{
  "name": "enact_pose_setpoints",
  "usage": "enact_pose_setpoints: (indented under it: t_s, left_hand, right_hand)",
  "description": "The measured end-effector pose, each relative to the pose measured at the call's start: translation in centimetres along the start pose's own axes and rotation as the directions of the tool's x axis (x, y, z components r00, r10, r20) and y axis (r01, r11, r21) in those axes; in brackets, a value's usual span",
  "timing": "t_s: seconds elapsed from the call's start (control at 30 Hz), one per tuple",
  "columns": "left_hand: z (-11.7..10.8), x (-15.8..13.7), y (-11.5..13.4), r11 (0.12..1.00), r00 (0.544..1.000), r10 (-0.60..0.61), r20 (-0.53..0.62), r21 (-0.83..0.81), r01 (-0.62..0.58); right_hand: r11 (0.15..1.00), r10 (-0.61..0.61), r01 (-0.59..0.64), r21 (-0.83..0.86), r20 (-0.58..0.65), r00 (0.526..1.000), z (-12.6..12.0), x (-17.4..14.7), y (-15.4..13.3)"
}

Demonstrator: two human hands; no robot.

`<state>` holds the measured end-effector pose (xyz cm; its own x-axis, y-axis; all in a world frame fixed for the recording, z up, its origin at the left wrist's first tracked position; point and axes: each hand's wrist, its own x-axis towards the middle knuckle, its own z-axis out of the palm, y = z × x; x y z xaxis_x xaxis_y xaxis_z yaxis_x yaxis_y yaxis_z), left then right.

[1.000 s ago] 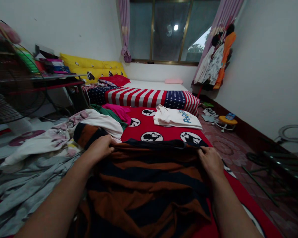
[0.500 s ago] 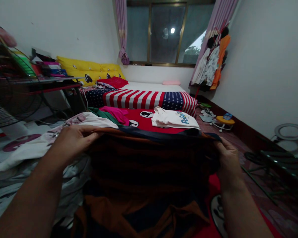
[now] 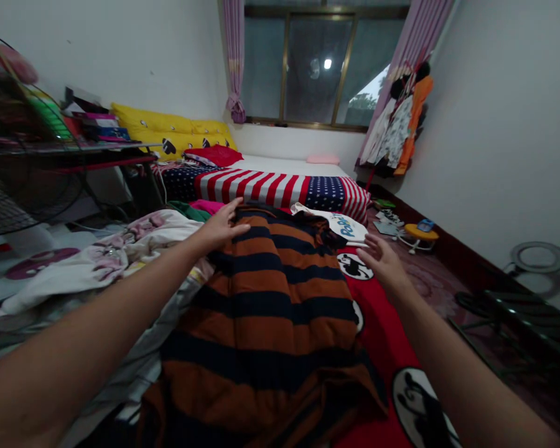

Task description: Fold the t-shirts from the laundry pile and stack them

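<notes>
A brown and navy striped shirt (image 3: 266,298) lies spread in front of me on a red cloth (image 3: 387,330) with black-and-white round prints. Over the shirt's far left corner is my left hand (image 3: 224,227), its fingers apart; whether it touches the fabric I cannot tell. My right hand (image 3: 385,264) is held to the right of the shirt, above the red cloth, fingers spread and holding nothing. Beyond the shirt, partly covered by its far edge, lies a folded white shirt (image 3: 350,227) with blue lettering. On the left sits a heap of white clothes (image 3: 140,239).
Green (image 3: 186,211) and pink (image 3: 208,206) garments lie behind the heap. A fan (image 3: 32,143) and a desk (image 3: 107,149) stand on the left. A bed with a flag-patterned cover (image 3: 256,186) is ahead. On the right are a yellow stool (image 3: 420,233) and a dark rack (image 3: 536,317).
Both hands held up the striped shirt's far edge before. Now the shirt lies flat, both hands have let go of it, and they have moved inward, the left also farther forward.
</notes>
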<state>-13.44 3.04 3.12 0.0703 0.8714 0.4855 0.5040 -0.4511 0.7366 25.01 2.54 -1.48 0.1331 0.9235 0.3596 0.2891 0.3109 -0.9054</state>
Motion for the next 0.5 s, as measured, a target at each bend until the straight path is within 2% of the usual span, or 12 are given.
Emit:
enact_pose_setpoints:
  t_s: [0.1,0.2,0.27,0.33,0.37,0.4,0.43,0.5]
  left_hand:
    - [0.1,-5.5,-0.3,0.994,0.983,-0.033,0.179,0.110,0.014]
    - [-0.6,-11.5,1.4,0.975,0.937,-0.049,0.345,0.220,-0.030]
    - [-1.1,-14.7,2.9,0.965,0.877,-0.116,0.465,0.262,-0.011]
    - [-1.4,-17.1,4.2,0.955,0.790,-0.209,0.576,0.294,0.039]
    - [-1.5,-18.0,4.8,0.949,0.744,-0.248,0.621,0.310,0.058]
    - [-1.5,-18.8,5.4,0.943,0.702,-0.277,0.657,0.325,0.068]
    - [-1.4,-19.5,5.9,0.940,0.669,-0.289,0.685,0.335,0.064]
    - [-1.0,-20.8,6.9,0.940,0.640,-0.271,0.719,0.341,0.015]
  right_hand:
    - [0.994,-0.039,0.060,-0.090,0.214,0.976,-1.0,-6.2,0.2]
    - [0.971,-0.030,0.134,-0.196,0.456,0.889,-2.9,-11.9,-0.2]
    - [0.933,-0.010,0.220,-0.285,0.589,0.808,-3.9,-14.5,-0.3]
    - [0.882,0.002,0.301,-0.362,0.642,0.767,-4.4,-15.9,-0.3]
    - [0.865,-0.006,0.322,-0.385,0.633,0.774,-4.5,-16.2,-0.3]
    - [0.860,-0.027,0.322,-0.395,0.596,0.803,-4.6,-16.2,-0.3]
    - [0.868,-0.051,0.298,-0.397,0.526,0.849,-4.7,-16.0,-0.5]
    - [0.908,-0.076,0.187,-0.374,0.292,0.953,-5.0,-14.9,-1.0]
